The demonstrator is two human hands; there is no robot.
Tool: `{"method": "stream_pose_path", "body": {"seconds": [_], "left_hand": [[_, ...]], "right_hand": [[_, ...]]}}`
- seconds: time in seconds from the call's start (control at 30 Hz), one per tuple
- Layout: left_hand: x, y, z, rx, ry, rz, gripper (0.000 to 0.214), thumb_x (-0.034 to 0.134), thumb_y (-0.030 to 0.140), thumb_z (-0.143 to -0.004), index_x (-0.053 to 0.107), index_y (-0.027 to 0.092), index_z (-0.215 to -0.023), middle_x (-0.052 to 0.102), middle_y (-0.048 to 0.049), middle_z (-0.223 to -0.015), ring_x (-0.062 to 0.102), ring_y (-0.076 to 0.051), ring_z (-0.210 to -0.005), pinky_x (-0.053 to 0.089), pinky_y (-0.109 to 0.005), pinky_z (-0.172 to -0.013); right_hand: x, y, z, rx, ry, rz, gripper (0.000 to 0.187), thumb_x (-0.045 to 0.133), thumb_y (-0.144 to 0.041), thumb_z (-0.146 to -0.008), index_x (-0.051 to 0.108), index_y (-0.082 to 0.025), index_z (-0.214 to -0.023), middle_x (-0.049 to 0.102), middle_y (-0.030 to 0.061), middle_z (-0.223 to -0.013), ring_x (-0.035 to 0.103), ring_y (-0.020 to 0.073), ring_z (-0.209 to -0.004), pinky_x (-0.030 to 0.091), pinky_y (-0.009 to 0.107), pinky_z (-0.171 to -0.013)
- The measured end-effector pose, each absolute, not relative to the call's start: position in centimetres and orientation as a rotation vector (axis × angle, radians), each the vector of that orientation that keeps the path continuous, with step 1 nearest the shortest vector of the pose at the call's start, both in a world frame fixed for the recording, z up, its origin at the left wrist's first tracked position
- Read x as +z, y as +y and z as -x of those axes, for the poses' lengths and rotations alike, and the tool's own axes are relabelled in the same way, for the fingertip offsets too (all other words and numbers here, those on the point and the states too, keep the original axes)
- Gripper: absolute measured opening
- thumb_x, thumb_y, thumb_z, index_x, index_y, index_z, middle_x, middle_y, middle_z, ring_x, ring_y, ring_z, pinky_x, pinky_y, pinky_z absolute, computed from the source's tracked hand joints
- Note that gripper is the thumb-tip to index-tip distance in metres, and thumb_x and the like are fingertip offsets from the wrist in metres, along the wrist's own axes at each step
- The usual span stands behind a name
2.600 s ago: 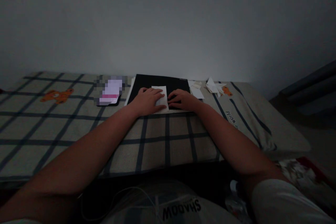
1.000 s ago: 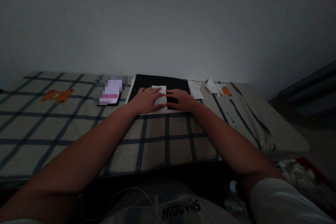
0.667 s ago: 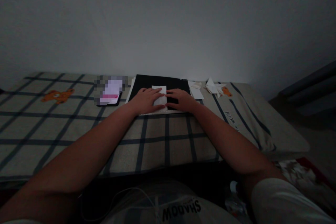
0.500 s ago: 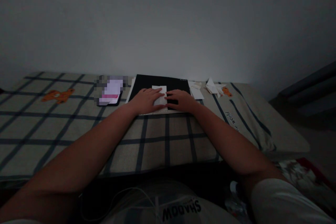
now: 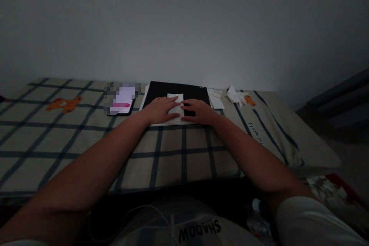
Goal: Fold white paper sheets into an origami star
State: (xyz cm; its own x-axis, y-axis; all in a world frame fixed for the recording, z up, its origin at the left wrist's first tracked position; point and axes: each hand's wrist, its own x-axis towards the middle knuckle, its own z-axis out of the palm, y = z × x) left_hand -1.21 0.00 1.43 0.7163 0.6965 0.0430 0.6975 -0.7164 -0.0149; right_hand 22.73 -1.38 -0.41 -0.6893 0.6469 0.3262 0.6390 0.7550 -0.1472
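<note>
A small white sheet of paper (image 5: 176, 99) lies on a black board (image 5: 173, 89) at the far side of a checked bed cover (image 5: 72, 134). My left hand (image 5: 158, 110) lies flat on the paper's left part, fingers stretched out. My right hand (image 5: 200, 111) rests flat beside it, its fingertips touching the paper's right edge. The paper's lower part is hidden under both hands. Neither hand grips anything.
A phone (image 5: 122, 100) with a lit screen lies left of the board. White paper scraps (image 5: 216, 99) and folded bits (image 5: 235, 95) sit to the right. A grey wall rises just behind. The room is dim.
My right hand has slid left from the black board to the paper's right edge. My left hand has stayed pressed on the paper.
</note>
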Motion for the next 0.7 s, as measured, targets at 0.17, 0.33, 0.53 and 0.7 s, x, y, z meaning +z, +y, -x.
{"method": "stream_pose_path", "body": {"seconds": [0.17, 0.33, 0.53, 0.7], "left_hand": [[1.48, 0.38, 1.53, -0.027, -1.135, 2.916, 0.064, 0.040, 0.057, -0.097, 0.039, 0.021, -0.150, 0.028, -0.0086, -0.161, 0.041, -0.029, -0.139, 0.032, -0.040, -0.112], [1.58, 0.55, 1.50, 0.002, -1.116, 2.930, 0.069, 0.043, 0.058, -0.096, 0.034, 0.021, -0.153, 0.025, -0.0097, -0.162, 0.039, -0.029, -0.141, 0.030, -0.038, -0.114], [1.51, 0.51, 1.48, 0.007, -1.103, 2.940, 0.070, 0.043, 0.057, -0.096, 0.031, 0.021, -0.154, 0.021, -0.0107, -0.163, 0.036, -0.030, -0.142, 0.029, -0.039, -0.114], [1.56, 0.35, 1.44, 0.007, -1.110, 2.941, 0.069, 0.041, 0.057, -0.097, 0.029, 0.021, -0.155, 0.020, -0.0106, -0.163, 0.035, -0.030, -0.143, 0.028, -0.039, -0.114]], "right_hand": [[-0.46, -1.39, -22.74, 0.053, -2.581, 0.984, 0.052, 0.062, -0.052, -0.088, 0.066, -0.017, -0.126, 0.057, 0.0147, -0.140, 0.051, 0.0293, -0.129, 0.042, 0.048, -0.107], [-0.34, -1.30, -22.81, 0.100, -2.589, 0.985, 0.052, 0.064, -0.049, -0.087, 0.067, -0.015, -0.125, 0.056, 0.0173, -0.140, 0.051, 0.0299, -0.129, 0.042, 0.049, -0.107], [-0.24, -1.19, -22.80, 0.141, -2.593, 0.979, 0.048, 0.060, -0.048, -0.090, 0.067, -0.015, -0.125, 0.057, 0.0159, -0.140, 0.052, 0.0277, -0.130, 0.041, 0.047, -0.109], [-0.05, -1.43, -22.61, 0.173, -2.592, 1.029, 0.051, 0.060, -0.049, -0.090, 0.066, -0.013, -0.126, 0.056, 0.0172, -0.141, 0.052, 0.0283, -0.131, 0.039, 0.047, -0.111]]}}
